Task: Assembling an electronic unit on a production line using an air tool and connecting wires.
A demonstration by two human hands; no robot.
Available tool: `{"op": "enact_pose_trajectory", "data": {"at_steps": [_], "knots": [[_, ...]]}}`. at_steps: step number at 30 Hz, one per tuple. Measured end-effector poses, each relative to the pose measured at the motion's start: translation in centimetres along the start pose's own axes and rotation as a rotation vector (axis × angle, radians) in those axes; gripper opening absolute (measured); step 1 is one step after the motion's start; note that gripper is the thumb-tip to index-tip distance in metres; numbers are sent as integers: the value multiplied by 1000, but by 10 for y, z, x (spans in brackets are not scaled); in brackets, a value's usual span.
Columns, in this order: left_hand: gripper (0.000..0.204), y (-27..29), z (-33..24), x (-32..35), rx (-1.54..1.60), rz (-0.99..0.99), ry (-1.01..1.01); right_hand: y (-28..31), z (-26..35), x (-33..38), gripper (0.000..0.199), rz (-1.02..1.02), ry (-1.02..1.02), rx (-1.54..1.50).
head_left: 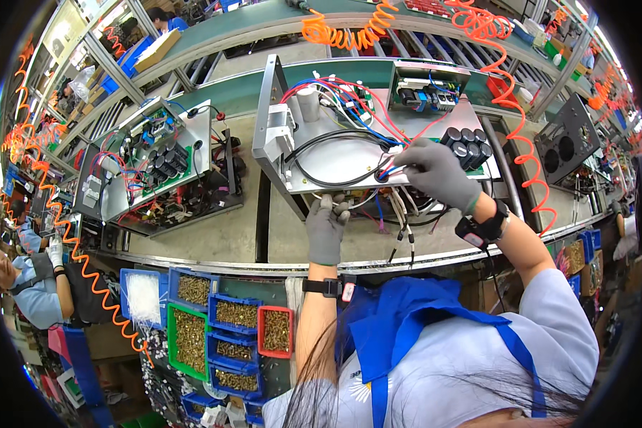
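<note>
In front of me stands a metal power-unit chassis (335, 153), with red, blue, white and black wires over its plate. My right hand (439, 171), in a grey glove, pinches red and blue wires (387, 171) near a hole at the plate's front edge. My left hand (326, 232), gloved too, is closed at the underside of that edge; whatever its curled fingers grip is hidden. A looped black cable (303, 158) lies on the plate. Black capacitors (467, 148) sit to the right of my right hand. Loose cable ends (404, 232) hang below the edge between my hands.
Similar units stand at left (157, 167) and right (567, 143). Orange coiled air hoses (524, 160) hang down on both sides. Blue bins, a green bin (187, 342) and a red bin (275, 332) hold brass-coloured fasteners. A co-worker (39, 285) is at far left.
</note>
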State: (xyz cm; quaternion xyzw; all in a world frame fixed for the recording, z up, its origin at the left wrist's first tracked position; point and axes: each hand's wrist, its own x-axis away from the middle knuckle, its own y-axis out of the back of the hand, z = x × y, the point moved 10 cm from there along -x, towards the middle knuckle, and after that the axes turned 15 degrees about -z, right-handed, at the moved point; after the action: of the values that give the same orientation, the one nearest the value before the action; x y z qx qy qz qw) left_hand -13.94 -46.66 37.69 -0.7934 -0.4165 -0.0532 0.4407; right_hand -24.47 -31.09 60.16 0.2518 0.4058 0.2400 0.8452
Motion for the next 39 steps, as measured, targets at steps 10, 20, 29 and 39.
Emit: {"op": "enact_pose_trajectory", "data": {"at_steps": [10,20,29,39], "knots": [[23,-33,-11,22,-419,45,-220,65,-31,-58,19,-398,-393,-551],[26,-143,-15,-21,-753,394,-328,-18,12,-107,23,-101,-309,-491],[24,-146,-40,-19,-641,276,-202,-43,-56,70,33,503,-432,98],[25,-155,-35,-22,-616,336,-178,-122,-95,135,37,176,-1005,-452]]}}
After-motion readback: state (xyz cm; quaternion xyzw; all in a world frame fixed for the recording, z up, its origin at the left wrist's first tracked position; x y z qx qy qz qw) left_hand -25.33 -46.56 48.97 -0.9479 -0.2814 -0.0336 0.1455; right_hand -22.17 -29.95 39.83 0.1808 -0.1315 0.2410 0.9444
